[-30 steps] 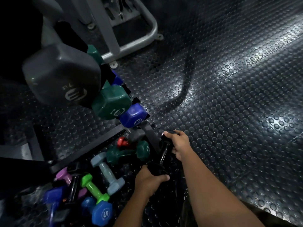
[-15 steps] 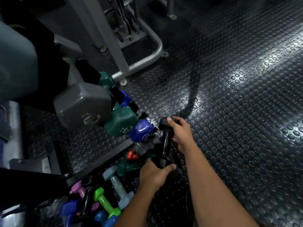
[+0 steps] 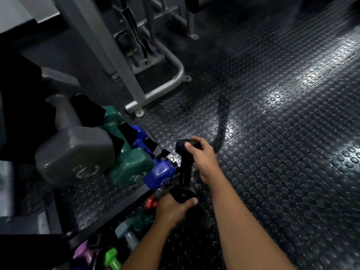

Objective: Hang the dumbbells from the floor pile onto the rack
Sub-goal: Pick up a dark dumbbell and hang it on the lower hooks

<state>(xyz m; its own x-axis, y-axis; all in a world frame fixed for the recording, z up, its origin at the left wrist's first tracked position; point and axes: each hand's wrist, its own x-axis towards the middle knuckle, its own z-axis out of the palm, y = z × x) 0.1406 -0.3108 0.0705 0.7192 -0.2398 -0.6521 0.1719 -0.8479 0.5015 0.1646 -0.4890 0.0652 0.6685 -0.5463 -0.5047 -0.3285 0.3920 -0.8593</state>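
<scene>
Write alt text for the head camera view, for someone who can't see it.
Two bare hands hold a black dumbbell by its ends, the right hand on the far head, the left hand on the near one, beside a rack carrying grey, green and blue dumbbells. Small coloured dumbbells lie on the studded rubber floor below.
</scene>
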